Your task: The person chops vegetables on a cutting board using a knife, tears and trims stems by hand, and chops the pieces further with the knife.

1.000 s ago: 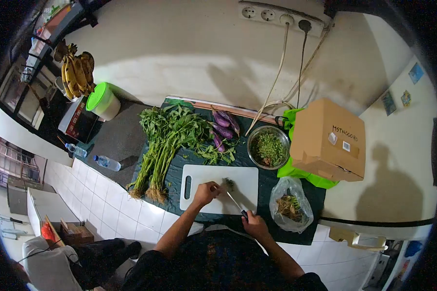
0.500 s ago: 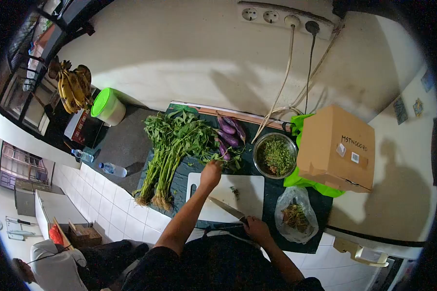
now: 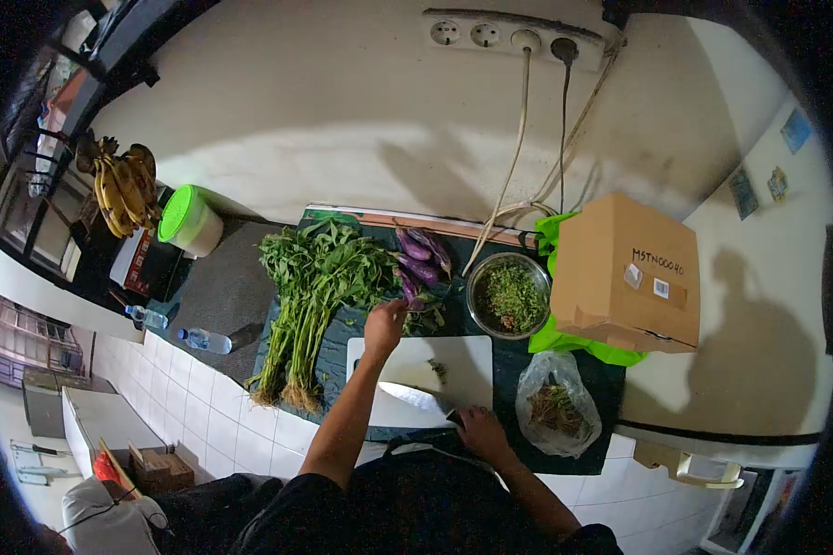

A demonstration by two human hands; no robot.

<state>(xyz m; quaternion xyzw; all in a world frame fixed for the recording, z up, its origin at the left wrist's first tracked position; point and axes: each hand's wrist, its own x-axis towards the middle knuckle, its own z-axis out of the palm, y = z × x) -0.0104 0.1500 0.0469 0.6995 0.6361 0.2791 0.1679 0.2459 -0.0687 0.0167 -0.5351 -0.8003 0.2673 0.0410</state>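
My right hand (image 3: pixel 480 429) grips a kitchen knife (image 3: pixel 415 396) by its dark handle, with the broad blade pointing left over the white cutting board (image 3: pixel 472 356). Small bits of chopped green (image 3: pixel 438 370) lie on the board. Past the board's far edge, my left hand (image 3: pixel 385 324) is closed beside some loose leaves (image 3: pixel 426 320); whatever its fingers hold is hidden. Several purple eggplants (image 3: pixel 420 270) lie just beyond it. To its left rests a large bunch of leafy greens (image 3: pixel 319 296) with roots attached.
A metal bowl (image 3: pixel 473 298) of chopped greens stands right of the eggplants. Nearby are a plastic bag (image 3: pixel 559 407) of root scraps and a cardboard box (image 3: pixel 626 274). Leftward are a lidded bucket (image 3: pixel 191 220), a water bottle (image 3: pixel 205 341) and hanging bananas (image 3: pixel 122 190). Another person (image 3: pixel 111 518) is at lower left.
The knife blade has turned, so its flat side now catches the light. My left hand stays closed near the leaves. The whole view has shifted slightly.
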